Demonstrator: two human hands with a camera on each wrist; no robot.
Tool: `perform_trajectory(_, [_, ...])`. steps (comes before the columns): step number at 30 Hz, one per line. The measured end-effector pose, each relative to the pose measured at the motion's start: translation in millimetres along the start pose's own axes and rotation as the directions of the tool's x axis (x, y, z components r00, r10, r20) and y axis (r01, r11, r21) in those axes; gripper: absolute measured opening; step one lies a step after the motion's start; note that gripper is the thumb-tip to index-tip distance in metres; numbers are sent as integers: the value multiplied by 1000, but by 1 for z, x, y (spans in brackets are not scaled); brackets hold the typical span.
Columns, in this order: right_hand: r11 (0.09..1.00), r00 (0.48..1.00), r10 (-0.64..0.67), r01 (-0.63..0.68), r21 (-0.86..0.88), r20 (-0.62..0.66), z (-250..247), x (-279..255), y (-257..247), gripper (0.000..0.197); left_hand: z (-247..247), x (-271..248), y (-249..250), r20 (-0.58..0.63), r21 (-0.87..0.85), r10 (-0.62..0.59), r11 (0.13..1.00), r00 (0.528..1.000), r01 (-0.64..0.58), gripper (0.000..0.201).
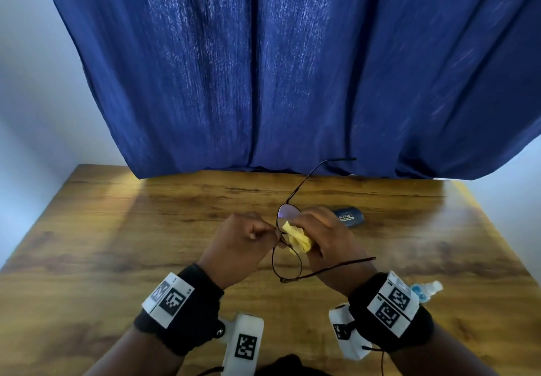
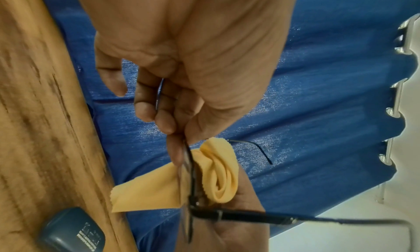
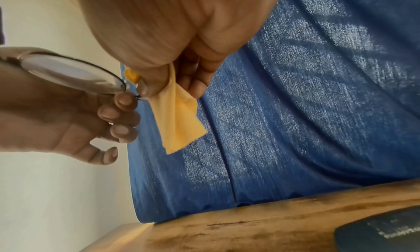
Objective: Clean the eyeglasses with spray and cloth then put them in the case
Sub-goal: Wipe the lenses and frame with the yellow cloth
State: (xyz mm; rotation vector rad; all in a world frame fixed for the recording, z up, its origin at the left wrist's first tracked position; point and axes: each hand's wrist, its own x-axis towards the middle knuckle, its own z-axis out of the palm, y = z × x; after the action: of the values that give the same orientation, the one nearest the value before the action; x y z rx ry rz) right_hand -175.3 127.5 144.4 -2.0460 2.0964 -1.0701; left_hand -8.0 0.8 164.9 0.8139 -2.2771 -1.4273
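Observation:
Thin dark-rimmed eyeglasses are held above the wooden table, temples unfolded. My left hand pinches the frame near the bridge, fingers curled on the rim. My right hand grips a bunched yellow cloth and presses it against the far lens. In the left wrist view the cloth wraps both sides of the lens edge. In the right wrist view the cloth hangs from my thumb and fingers beside the other lens. A dark blue glasses case lies shut behind my right hand.
A small clear spray bottle with a blue collar lies on the table by my right wrist. A blue curtain hangs over the table's far edge. Pale walls stand on both sides.

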Motion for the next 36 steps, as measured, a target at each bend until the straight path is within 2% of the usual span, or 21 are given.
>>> perform_trajectory(4, [999,998,-49,49,-1,38,-17,-3,16,26,14,0,9,-59,-38,-25,999,998,23,22])
perform_trajectory(7, [998,995,-69,67,20,69,-25,-2,27,23,23,1,17,-71,-6,-29,1000,997,29,21])
perform_trajectory(12, [973,974,-226,225,-50,-23,-31,-3,39,19,34,6,29,-53,94,-1,996,999,6,19])
perform_trajectory(16, [967,968,-248,245,-65,-35,-39,-1,49,26,40,9,32,-88,59,-12,998,996,17,19])
perform_trajectory(18, [973,975,-221,221,-65,8,-44,1,55,27,41,10,32,-100,82,-19,996,995,27,19])
perform_trajectory(19, [985,986,-163,165,-59,33,-46,2,59,29,40,10,30,-110,88,-26,995,994,36,20])
perform_trajectory(22, [992,993,122,-122,-38,0,-58,8,69,30,35,12,22,-141,55,-76,995,987,84,20])
perform_trajectory(24, [975,974,224,-224,-6,-35,-65,14,67,22,32,14,16,-142,46,-92,994,986,100,20])
perform_trajectory(26, [973,976,218,-218,76,7,-68,21,54,17,30,16,14,-134,50,-95,993,986,103,21])
perform_trajectory(28, [966,975,218,-223,131,50,-66,28,34,23,27,18,14,-118,43,-90,994,989,96,22])
perform_trajectory(29, [974,979,206,-205,97,4,-63,30,28,25,26,18,14,-105,40,-85,995,991,89,22])
perform_trajectory(31, [984,985,122,-136,-112,-125,-52,36,19,23,21,17,13,-69,39,-69,997,995,71,22])
perform_trajectory(32, [971,986,89,-118,-209,-140,-45,40,16,20,19,17,11,-58,30,-59,998,997,61,22])
perform_trajectory(33, [964,990,89,-113,-242,-107,-37,42,12,15,15,16,8,-52,16,-50,999,997,51,21])
perform_trajectory(36, [995,995,41,-32,-96,93,-17,39,7,11,-1,15,-3,-67,2,-25,1000,997,25,21])
